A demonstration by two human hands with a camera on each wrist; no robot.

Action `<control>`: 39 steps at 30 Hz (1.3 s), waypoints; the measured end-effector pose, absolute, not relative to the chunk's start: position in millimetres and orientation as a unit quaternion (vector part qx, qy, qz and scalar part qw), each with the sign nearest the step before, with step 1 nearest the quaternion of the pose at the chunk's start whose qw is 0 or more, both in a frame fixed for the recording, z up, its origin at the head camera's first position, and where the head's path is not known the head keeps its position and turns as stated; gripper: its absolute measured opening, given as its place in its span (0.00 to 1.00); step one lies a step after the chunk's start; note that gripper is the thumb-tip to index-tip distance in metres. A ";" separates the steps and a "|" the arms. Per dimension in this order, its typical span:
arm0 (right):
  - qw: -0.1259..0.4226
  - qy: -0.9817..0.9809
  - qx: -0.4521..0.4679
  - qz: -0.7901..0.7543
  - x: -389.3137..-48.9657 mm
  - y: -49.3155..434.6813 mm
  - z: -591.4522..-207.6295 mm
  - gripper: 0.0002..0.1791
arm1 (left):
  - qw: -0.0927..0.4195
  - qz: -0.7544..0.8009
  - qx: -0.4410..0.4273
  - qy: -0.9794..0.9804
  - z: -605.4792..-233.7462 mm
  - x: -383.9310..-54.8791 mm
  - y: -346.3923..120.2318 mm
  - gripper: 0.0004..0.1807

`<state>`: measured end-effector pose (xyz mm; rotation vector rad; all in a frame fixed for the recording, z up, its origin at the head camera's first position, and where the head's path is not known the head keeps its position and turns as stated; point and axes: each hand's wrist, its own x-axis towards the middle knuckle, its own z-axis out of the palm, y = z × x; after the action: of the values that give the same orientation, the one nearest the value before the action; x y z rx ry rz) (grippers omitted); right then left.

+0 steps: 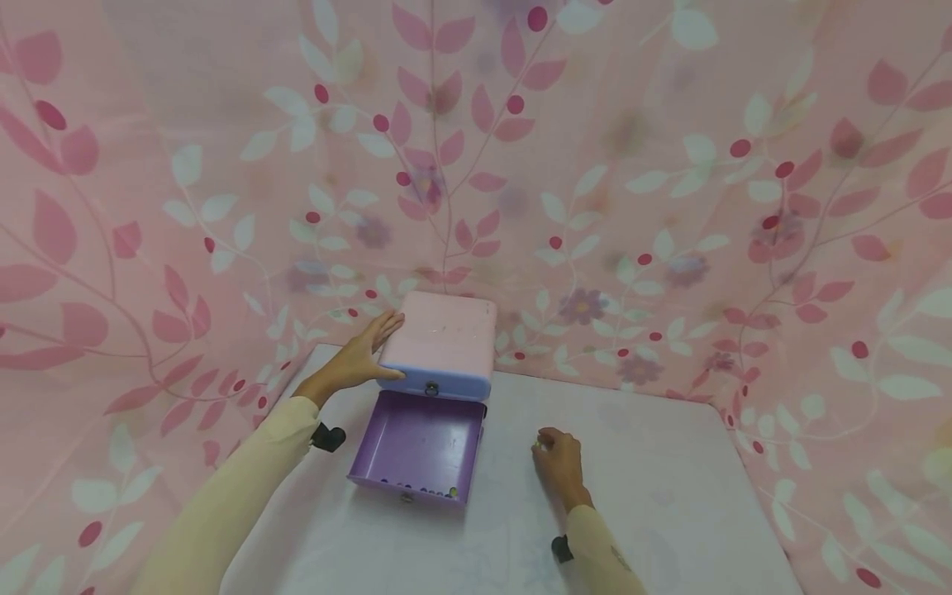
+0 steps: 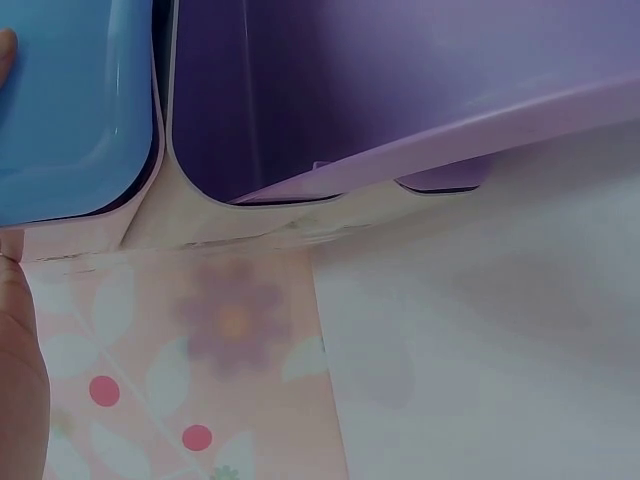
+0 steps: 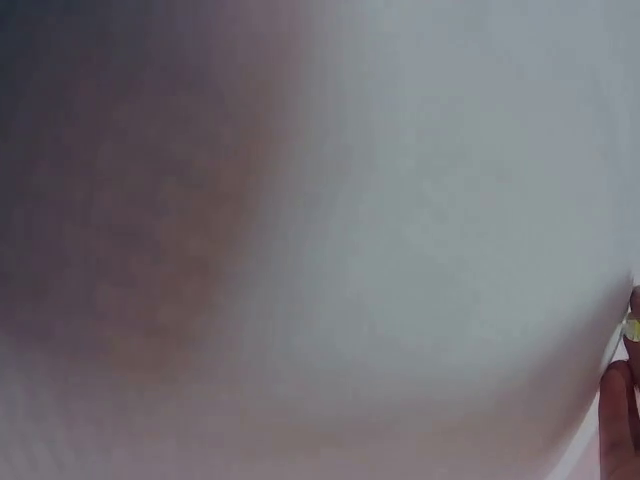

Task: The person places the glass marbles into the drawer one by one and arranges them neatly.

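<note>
A small drawer box (image 1: 445,330) with a pink top stands at the back of the table. Its blue upper drawer (image 1: 454,384) is closed, and the purple lower drawer (image 1: 420,438) is pulled far out. My left hand (image 1: 355,355) rests against the box's left side, fingers extended along the top edge and thumb at the blue front. Several marbles (image 1: 453,492) lie along the purple drawer's front wall. To the right of the drawer, my right hand (image 1: 559,464) pinches a clear marble (image 3: 632,328) with yellow-green in it, low over the table.
A white cloth covers the table (image 1: 654,487). Pink curtains (image 1: 632,207) with leaf and flower patterns hang close behind the box and along both sides. Each wrist has a dark strap end (image 1: 328,437) sticking out.
</note>
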<state>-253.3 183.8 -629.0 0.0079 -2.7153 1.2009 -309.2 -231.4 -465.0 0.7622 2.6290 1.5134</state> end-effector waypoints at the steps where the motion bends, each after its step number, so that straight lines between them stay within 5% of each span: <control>1: 0.087 -0.911 0.003 0.404 -253.6 184.0 -628.9 0.15 | 0.008 0.481 0.243 0.842 -464.8 -309.3 -231.4 0.69; 29: 0.065 -0.914 -0.019 0.401 -258.4 187.1 -615.7 0.14 | 0.007 0.488 0.247 0.837 -455.3 -303.4 -226.6 0.67; 39: 0.101 -0.901 0.012 0.422 -256.8 183.5 -606.6 0.15 | 0.021 0.487 0.244 0.838 -433.6 -284.6 -221.3 0.65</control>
<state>-256.8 183.5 -606.6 0.0351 -2.6626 1.2456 -284.6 -221.3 -433.6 0.7564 2.5982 1.5100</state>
